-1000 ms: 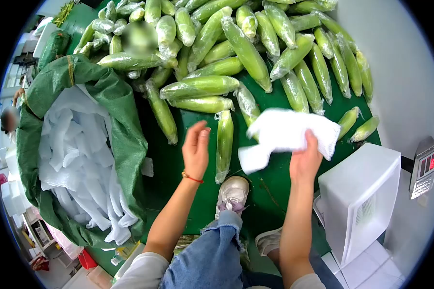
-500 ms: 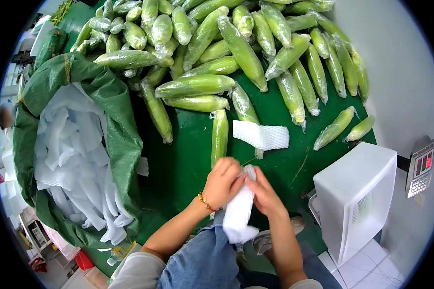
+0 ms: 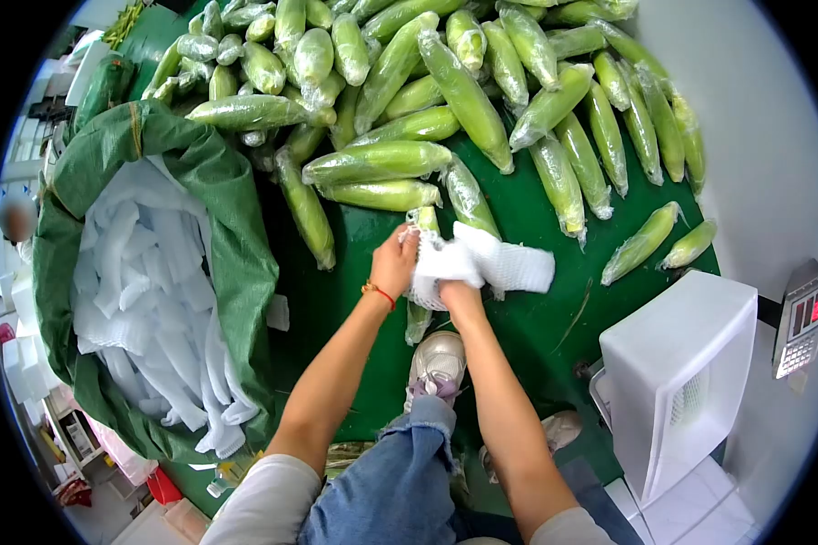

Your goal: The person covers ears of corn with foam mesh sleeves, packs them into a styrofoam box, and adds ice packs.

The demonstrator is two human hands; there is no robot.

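My left hand [image 3: 394, 264] grips the left edge of a white foam net sleeve [image 3: 445, 263]. Its right side is held by my right hand [image 3: 461, 296], fingers partly tucked into the foam. The sleeve lies around the middle of a plastic-wrapped ear of corn [image 3: 417, 323], whose two ends show above and below it. Touching it on the right is a second foam net sleeve [image 3: 529, 268], flat across the lower end of another wrapped ear of corn [image 3: 470, 197].
Many wrapped corn ears [image 3: 381, 162] are heaped at the back of the green table [image 3: 354, 309]. An open green sack [image 3: 245, 236] of foam sleeves stands at left. At right are a white plastic bin [image 3: 681, 336] and a digital scale [image 3: 799, 318].
Both hands have moved forward from my lap to the corn ear, bringing the foam sleeve with them. The sleeve is now around the ear. A shoe has come into sight below.
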